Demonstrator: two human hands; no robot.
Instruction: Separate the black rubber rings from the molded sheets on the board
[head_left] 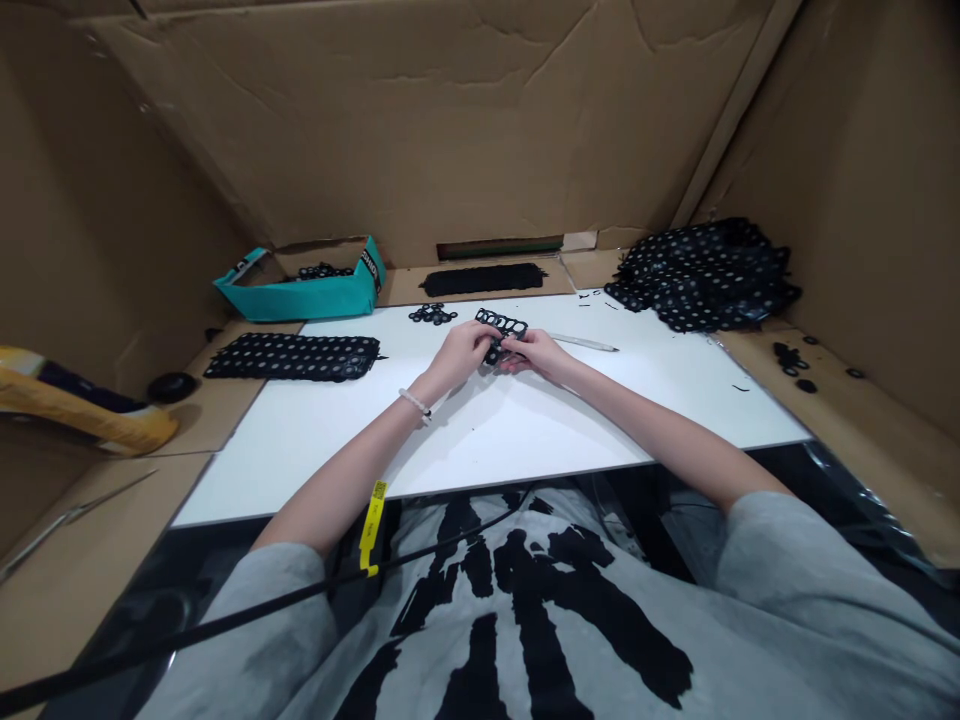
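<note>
Over the middle of the white board (480, 430), my left hand (466, 352) and my right hand (538, 355) meet at a small black sheet with large holes (510, 325). The fingers of both hands are closed on its near edge, and its far part sticks out beyond them. Dark bits show between the fingertips, too small to make out. Just behind my left hand lies a little heap of black rings (433, 314). A pale pen-like stick (585, 343) rests on the board beside my right hand.
Left are a stack of black perforated sheets (294, 357), a teal box (300, 298) with black pieces and a yellow container (82, 400). A dark strip (484, 279) lies behind. Right are heaped perforated sheets (701, 275) and loose rings (789, 357). Cardboard walls (450, 130) enclose the board.
</note>
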